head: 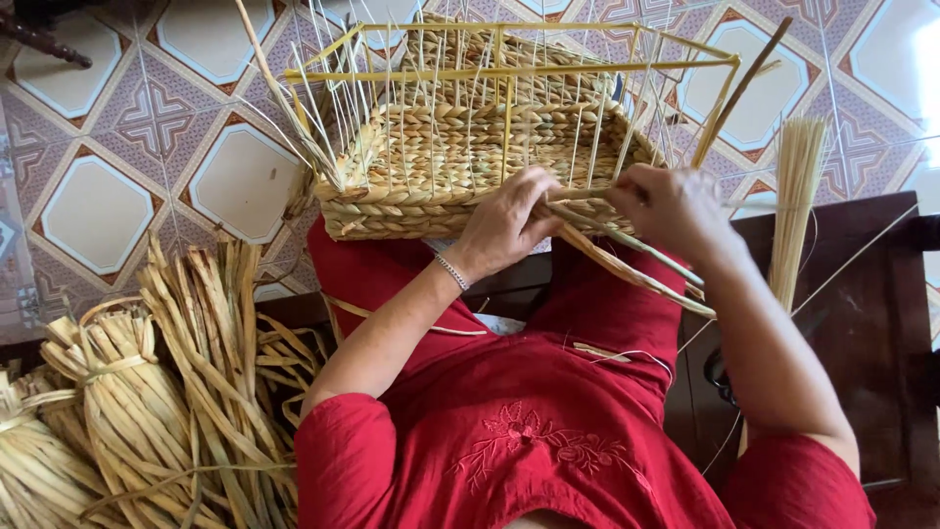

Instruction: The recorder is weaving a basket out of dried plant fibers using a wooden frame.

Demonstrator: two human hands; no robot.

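Note:
A half-woven straw basket point(421, 186) on a yellow metal frame point(509, 69) rests on my lap, with thin pale upright strands rising along its sides. My left hand point(509, 220) presses on the basket's near rim and pinches a dried straw strand point(627, 245). My right hand point(671, 206) grips the same strand at the rim's right end. The strand's loose ends trail toward my right knee.
Tied bundles of dried straw point(127, 411) lie at the lower left on the patterned tile floor point(98, 196). A sheaf of thin pale reeds point(798, 196) stands to the right over a dark wooden seat point(862, 294). A brown stick point(744, 88) leans on the frame's right corner.

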